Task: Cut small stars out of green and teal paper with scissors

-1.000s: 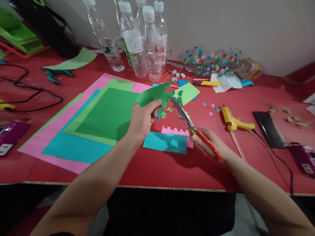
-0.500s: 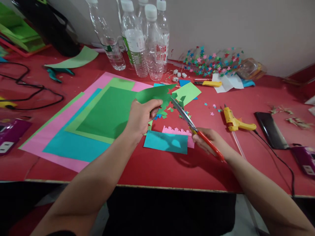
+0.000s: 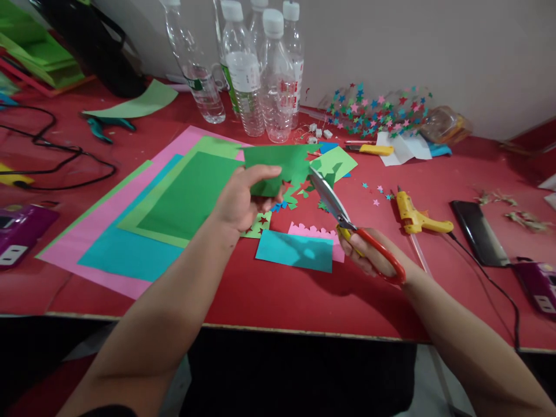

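Observation:
My left hand (image 3: 238, 200) pinches a dark green piece of paper (image 3: 271, 163) between thumb and fingers, above the table; the paper's right edge is jagged from cuts. In my right hand (image 3: 369, 255) is a pair of scissors (image 3: 330, 200) with red and yellow handles, its blades pointing up and left beside that edge. Beneath the hands lie a blue paper strip (image 3: 291, 252), a pink notched strip (image 3: 315, 230) and a light green piece with star-shaped holes (image 3: 263, 224). Green and blue scraps (image 3: 290, 202) are scattered under the held paper.
Stacked coloured sheets (image 3: 186, 197) spread at the left. Several plastic bottles (image 3: 243, 75) stand at the back. To the right are small cut stars (image 3: 376, 202), a yellow glue gun (image 3: 417, 217) with its cord, a black phone (image 3: 478, 231) and a yellow cutter (image 3: 376, 150).
My left hand has turned the green paper so that it faces the camera more squarely. The scissors have rotated in my right hand, showing their blades and red handle loop more broadly.

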Available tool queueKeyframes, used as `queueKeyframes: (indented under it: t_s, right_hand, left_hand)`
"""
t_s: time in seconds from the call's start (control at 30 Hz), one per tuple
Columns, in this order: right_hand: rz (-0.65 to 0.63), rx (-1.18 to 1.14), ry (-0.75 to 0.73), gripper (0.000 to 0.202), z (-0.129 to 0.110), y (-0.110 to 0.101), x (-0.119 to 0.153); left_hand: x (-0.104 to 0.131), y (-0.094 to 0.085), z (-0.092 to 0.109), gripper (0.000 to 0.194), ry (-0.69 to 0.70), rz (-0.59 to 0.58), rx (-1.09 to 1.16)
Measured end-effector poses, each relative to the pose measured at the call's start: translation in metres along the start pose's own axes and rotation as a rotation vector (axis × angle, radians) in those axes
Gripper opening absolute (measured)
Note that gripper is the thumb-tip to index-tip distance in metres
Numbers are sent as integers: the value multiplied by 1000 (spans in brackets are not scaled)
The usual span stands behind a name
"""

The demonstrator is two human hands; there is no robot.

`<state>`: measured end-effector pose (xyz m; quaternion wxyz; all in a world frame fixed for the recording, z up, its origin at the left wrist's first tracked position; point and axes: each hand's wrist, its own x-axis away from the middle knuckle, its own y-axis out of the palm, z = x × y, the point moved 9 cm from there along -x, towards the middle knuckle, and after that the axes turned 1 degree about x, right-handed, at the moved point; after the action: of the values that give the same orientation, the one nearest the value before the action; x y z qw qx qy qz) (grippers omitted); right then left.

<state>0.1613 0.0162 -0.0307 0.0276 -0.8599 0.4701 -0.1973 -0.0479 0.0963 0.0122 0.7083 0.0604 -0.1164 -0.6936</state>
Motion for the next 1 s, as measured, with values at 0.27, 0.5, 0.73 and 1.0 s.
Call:
queueKeyframes:
  t_s: [0.27, 0.5, 0.73, 1.0]
  right_hand:
    - [-34, -222, -95, 48, 1, 9, -6]
    - [25, -46, -8, 51, 0, 14, 0]
    - [-7, -36, -24, 50, 0, 17, 2]
    - [-17, -47, -28, 56, -2, 19, 2]
  left_hand:
    - [29, 55, 2, 36, 122, -475, -17]
    - [26, 34, -4, 35, 244, -10, -188]
    - [18, 20, 0, 31, 291, 43, -108]
    - [20, 16, 1, 29, 247, 123, -106]
